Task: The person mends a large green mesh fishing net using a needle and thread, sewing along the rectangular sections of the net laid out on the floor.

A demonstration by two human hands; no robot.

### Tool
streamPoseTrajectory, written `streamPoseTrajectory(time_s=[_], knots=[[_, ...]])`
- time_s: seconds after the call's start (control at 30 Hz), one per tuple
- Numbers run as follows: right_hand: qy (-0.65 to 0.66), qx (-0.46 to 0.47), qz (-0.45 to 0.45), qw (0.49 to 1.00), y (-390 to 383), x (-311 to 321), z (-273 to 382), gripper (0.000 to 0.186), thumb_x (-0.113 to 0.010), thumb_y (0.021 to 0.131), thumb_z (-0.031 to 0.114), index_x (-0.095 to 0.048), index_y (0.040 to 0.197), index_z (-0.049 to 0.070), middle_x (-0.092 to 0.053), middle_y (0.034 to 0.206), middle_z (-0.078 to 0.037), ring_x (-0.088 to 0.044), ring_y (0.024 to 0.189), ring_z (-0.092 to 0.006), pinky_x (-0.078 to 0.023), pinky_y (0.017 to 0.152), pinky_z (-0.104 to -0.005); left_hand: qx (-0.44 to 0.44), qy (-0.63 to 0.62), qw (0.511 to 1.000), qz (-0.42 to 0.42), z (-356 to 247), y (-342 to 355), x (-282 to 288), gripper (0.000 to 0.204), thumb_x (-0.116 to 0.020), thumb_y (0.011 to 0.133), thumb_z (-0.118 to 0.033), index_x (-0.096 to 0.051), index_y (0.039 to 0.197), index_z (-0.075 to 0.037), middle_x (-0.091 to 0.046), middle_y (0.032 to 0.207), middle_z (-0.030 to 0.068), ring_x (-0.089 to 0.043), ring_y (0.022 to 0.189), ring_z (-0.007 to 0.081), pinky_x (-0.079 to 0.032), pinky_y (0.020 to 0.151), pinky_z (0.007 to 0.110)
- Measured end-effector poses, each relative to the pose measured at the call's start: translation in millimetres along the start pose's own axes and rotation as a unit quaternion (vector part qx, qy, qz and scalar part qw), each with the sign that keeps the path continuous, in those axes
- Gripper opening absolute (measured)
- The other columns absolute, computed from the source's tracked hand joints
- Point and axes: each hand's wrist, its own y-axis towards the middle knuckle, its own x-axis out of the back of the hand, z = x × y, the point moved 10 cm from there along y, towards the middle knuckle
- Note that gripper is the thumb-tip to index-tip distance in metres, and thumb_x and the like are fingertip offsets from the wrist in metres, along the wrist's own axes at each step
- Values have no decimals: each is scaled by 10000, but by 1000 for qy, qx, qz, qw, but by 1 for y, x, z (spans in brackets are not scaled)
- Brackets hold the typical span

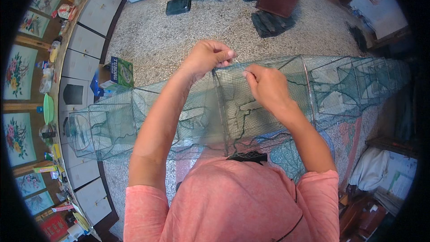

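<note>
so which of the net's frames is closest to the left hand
The dark frame whose top sits right at the left hand; the other frames along the green net stand farther off to either side.

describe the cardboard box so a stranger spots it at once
Start at the green net trap stretching across the picture. Follow it left, almost to the white cabinets; the cardboard box shows at the net's upper edge there. Its solid green-and-blue printed side sets it apart from the see-through mesh and white cabinets.
</note>
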Motion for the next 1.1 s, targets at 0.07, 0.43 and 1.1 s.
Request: streamPoseTrajectory(time_s=[0.07,0.43,1.1], knots=[[9,22,-22,999,2,2,3,175,-579,855,217,-614,820,49,-621,668,-189,-615,665,-387,-471,604,-487,-4,45,999,8,-1,0,-6,202,-602,906,-197,-649,956,-6,-637,771,12,-530,669,61,-440,614,205],[86,50,-95,991,19,17,22,147,-592,842,197,-621,858,54,-592,876,-112,-599,813,-320,-476,683,-410,-229,-43,968,-90,-37,-18,1,173,-539,938,-180,-599,884,-26,-574,747,-8,-486,635,62,-410,590,209],[422,202,-207,859,13,205,29,148,-596,895,181,-661,922,51,-654,774,-11,-518,590,-45,-410,520,-186,-168,23,984,59,-35,-9,-27,180,-615,890,-243,-661,875,-69,-620,878,-2,-522,767,96,-438,750,251]])
